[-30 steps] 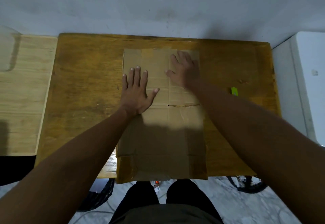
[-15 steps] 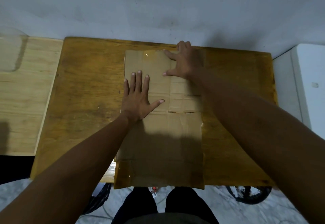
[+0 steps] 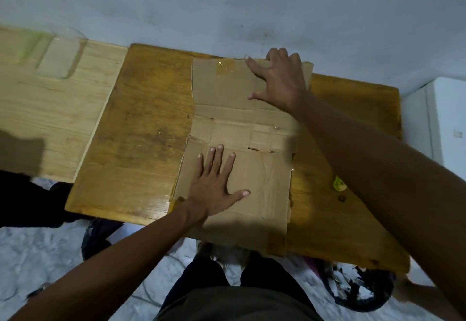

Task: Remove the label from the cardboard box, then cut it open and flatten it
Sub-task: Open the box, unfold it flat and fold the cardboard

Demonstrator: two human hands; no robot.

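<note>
The cardboard box lies cut open and flat on the brown wooden table, running from the far edge to past the near edge. My left hand rests palm down on its near half, fingers straight and spread. My right hand presses flat on the far right corner by the wall, fingers spread. A patch of clear tape shines at the far edge. No label shows on the upper side.
A small yellow-green object lies on the table right of the cardboard, partly behind my right forearm. A lighter wooden board adjoins the table on the left. A white cabinet stands at the right. Dark items lie on the floor below.
My left hand slid back toward me onto the near half of the cardboard. My right hand moved further to the far right corner. The head camera shifted left and tilted.
</note>
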